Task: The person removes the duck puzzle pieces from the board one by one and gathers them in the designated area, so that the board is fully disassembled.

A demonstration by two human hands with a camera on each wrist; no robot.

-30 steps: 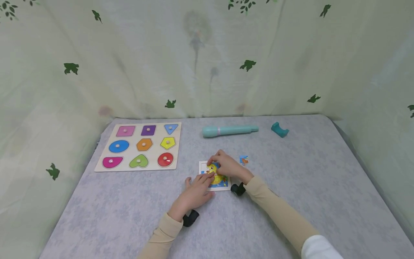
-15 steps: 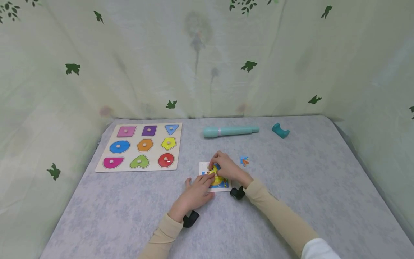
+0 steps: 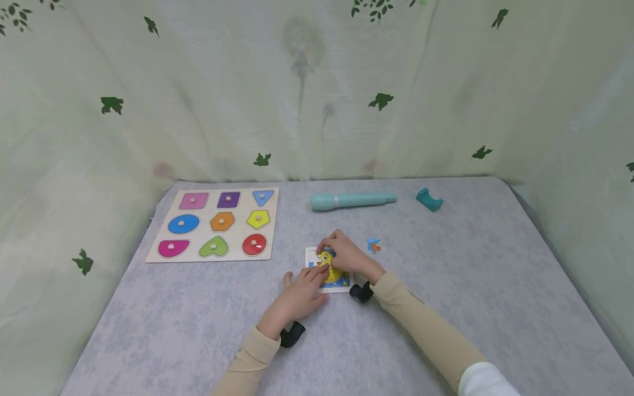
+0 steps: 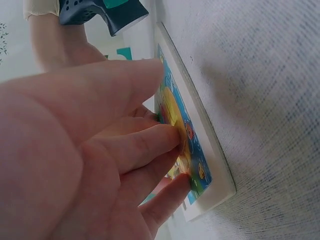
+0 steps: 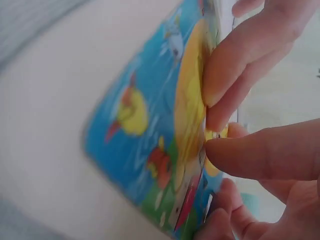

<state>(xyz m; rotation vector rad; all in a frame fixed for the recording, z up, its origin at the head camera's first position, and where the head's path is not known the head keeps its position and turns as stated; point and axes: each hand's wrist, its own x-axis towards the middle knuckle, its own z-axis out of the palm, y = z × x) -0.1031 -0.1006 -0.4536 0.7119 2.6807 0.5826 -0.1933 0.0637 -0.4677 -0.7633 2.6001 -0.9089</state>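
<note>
A small picture puzzle with a yellow duck on blue lies in a white puzzle tray [image 3: 309, 251] at the middle of the table. My left hand [image 3: 299, 291] holds its fingers extended, their tips resting on the puzzle picture [image 4: 199, 167] from the left. From the far right side, my right hand [image 3: 346, 254] has its thumb and fingers bent about a puzzle piece with the duck's head [image 3: 326, 256], near the tray's top edge. In the right wrist view the right thumb [image 5: 265, 151] reaches the picture's edge; the pinched piece is largely hidden there.
A loose blue and orange puzzle piece [image 3: 374, 246] lies right of the tray. Behind are a teal baton-like toy [image 3: 354, 201] and a curved teal block [image 3: 429, 199]. A wooden shape board [image 3: 239, 231] with knobbed pieces sits at left. A patterned curtain [image 3: 317, 137] stands behind the table.
The right hand has shifted and turned slightly over the tray's top, and the duck's head, partly covered half a second ago, shows more again. The left hand stays in place.
</note>
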